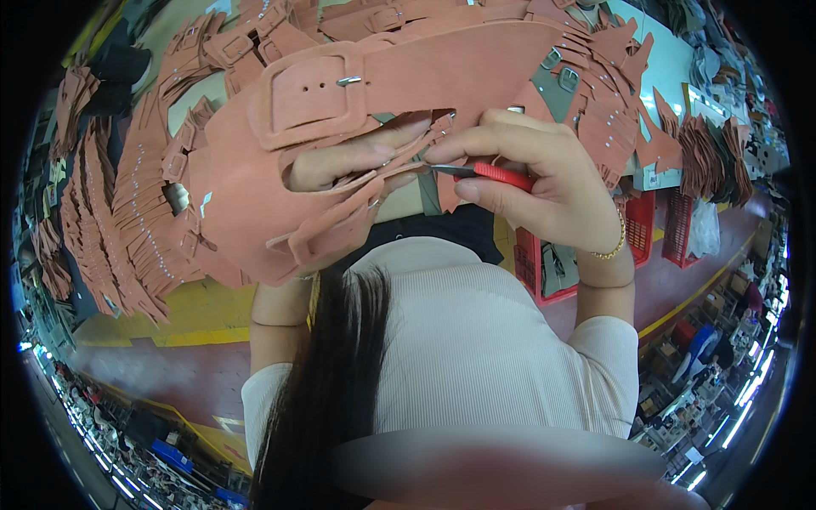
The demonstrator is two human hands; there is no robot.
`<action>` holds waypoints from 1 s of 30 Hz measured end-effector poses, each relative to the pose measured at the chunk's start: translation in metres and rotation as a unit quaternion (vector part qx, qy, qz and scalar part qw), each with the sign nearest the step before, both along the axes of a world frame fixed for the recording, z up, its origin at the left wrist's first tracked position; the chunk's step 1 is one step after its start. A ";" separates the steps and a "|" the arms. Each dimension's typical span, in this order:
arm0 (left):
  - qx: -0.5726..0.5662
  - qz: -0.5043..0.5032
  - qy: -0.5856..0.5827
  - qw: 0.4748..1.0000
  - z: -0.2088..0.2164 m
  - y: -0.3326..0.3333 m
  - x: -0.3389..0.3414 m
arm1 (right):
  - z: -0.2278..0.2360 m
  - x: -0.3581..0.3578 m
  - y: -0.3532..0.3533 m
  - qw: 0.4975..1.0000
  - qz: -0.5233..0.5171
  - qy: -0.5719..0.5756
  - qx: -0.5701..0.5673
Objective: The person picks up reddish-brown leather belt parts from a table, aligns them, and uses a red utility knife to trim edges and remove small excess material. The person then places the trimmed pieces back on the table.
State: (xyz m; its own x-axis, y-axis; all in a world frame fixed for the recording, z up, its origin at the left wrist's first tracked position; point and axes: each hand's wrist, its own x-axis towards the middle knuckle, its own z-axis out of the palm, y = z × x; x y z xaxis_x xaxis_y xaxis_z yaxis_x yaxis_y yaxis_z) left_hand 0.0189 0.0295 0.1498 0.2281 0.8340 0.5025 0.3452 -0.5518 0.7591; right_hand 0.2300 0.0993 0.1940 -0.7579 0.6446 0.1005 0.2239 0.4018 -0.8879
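Note:
A salmon-pink leather shoe upper [235,183] with a large covered buckle [311,95] and a metal prong is held up in front of my chest. My left hand [344,161] is closed on it, with fingers showing through its opening; the rest of that hand is behind the leather. My right hand [544,174] grips red-handled thread snips [503,176] between thumb and fingers. Their dark tip reaches the edge of the upper, close to my left fingertips. Whether a thread lies at the tip is too small to tell.
Stacks of matching pink leather pieces [140,200] cover the table to the left, with more strapped pieces [608,127] at right. Green straps with buckles [559,85] lie behind my right hand. Red plastic crates [529,263] stand at the right, beside a yellow-edged floor [195,314].

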 end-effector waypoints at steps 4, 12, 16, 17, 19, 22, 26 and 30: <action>-0.025 0.016 -0.024 0.999 -0.008 -0.005 0.000 | -0.001 0.000 0.004 1.000 0.014 0.000 -0.023; -0.079 0.043 -0.091 0.992 0.000 -0.006 0.012 | -0.001 -0.002 0.001 0.975 -0.051 0.056 -0.211; -0.191 0.098 -0.266 0.940 0.001 -0.006 0.017 | -0.002 0.000 0.000 0.972 -0.034 0.099 -0.212; -0.202 0.112 -0.272 0.934 0.001 -0.006 0.016 | -0.003 0.000 0.000 0.975 -0.008 0.104 -0.198; -0.240 0.131 -0.260 0.926 0.001 -0.006 0.012 | -0.002 0.003 0.003 0.998 0.061 0.011 -0.023; -0.293 0.129 -0.271 0.908 0.002 -0.007 0.011 | 0.000 0.002 0.000 0.999 0.046 -0.005 0.004; -0.282 0.160 -0.253 0.912 0.007 -0.011 0.016 | -0.001 -0.003 0.003 0.999 0.003 -0.037 0.021; -0.315 0.151 -0.261 0.900 0.009 -0.013 0.017 | -0.009 -0.010 0.007 0.999 0.008 -0.008 0.038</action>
State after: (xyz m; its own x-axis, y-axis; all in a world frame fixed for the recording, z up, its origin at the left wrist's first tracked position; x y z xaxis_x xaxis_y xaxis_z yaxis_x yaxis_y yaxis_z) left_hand 0.0363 0.0164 0.1591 -0.1859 0.9755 -0.1176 -0.0865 0.1030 0.9909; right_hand 0.2205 0.1064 0.1850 -0.7706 0.6227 0.1361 0.2308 0.4717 -0.8510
